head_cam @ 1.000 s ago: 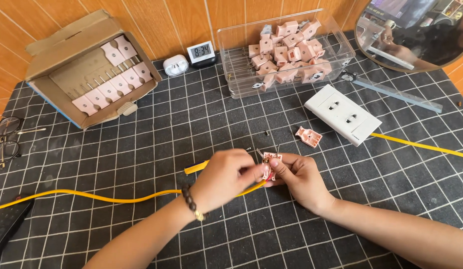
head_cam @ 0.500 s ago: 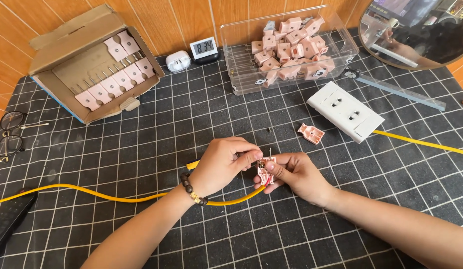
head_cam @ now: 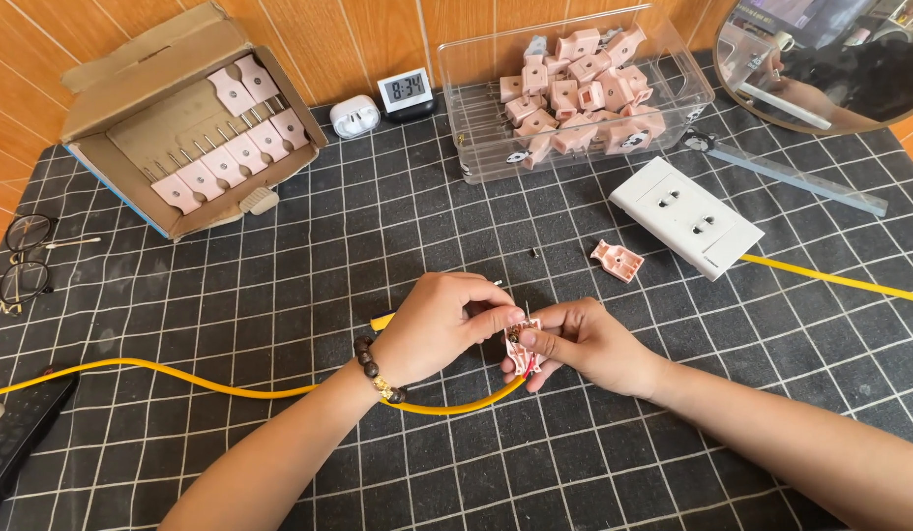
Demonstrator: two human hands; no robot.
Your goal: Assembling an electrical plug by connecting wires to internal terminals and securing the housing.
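Fingers of both hands were pressed together around one small pink plug body [head_cam: 523,346], held just above the gridded black mat [head_cam: 279,285]. The right hand [head_cam: 589,344] pinched it between thumb and forefinger. The left hand [head_cam: 439,329] closed over its top edge, with a thin metal tip, probably a small screwdriver, showing above the knuckles; what it was could not be told for certain. The yellow cable [head_cam: 181,382] ran from the mat's left edge, curved under the left wrist and met the plug body from below, with a trace of red wire visible at the joint.

Judgement: the step in hand was fixing the cable's conductors into the plug's terminals. The next move would call for a steady pinch from the right hand and fine turning by the left, keeping the wire seated.

A loose pink cover piece [head_cam: 617,260] lay near the white socket block [head_cam: 685,216], well apart from the hands. The clear bin [head_cam: 476,128] of pink plugs stood behind.

Against the picture half a second earlier: both hands sat at much the same spot, the grip looked slightly tighter, and the cable loop was unchanged.
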